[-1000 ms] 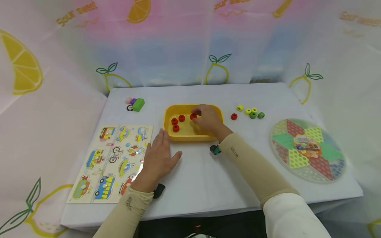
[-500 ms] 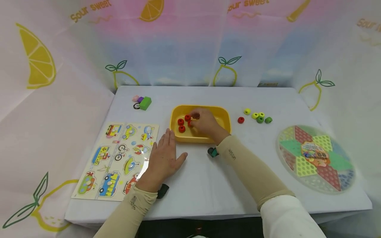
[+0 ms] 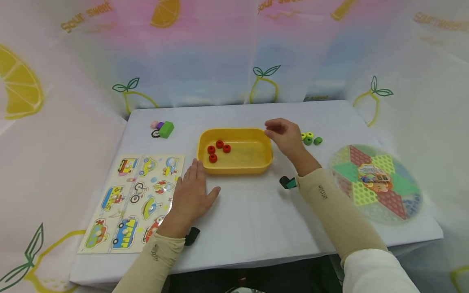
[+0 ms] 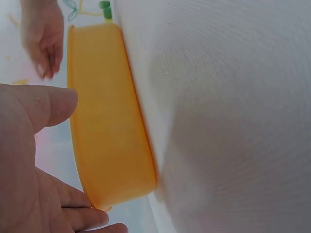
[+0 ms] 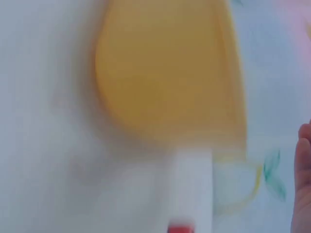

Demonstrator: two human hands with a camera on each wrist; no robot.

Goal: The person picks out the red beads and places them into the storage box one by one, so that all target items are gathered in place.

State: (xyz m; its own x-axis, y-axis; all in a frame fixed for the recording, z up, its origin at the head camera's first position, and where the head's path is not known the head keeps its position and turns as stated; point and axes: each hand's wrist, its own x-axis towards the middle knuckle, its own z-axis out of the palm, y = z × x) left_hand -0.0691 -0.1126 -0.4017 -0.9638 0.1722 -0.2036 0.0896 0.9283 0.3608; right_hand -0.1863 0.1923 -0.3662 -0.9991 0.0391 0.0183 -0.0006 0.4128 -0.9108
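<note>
A yellow tray sits mid-table, with several red beads grouped in its left half. My left hand lies with straight fingers against the tray's near left corner; the left wrist view has its fingertips touching the tray wall. My right hand is in the air just past the tray's right end, fingers loosely bent, nothing visible between them. A red bead lies on the table in the blurred right wrist view; in the head view the right hand hides it. Beyond that hand are yellow beads, partly hidden, and green beads.
A vehicle puzzle board lies at the left, beside my left forearm. Farther back stands a green block with small pieces next to it. A round star-patterned game board rests at the right, partly under my right sleeve.
My right hand has let go of a red bead inside the tray, beside the others, and has moved right, out over the tray's right edge. The left hand stays at the tray.
</note>
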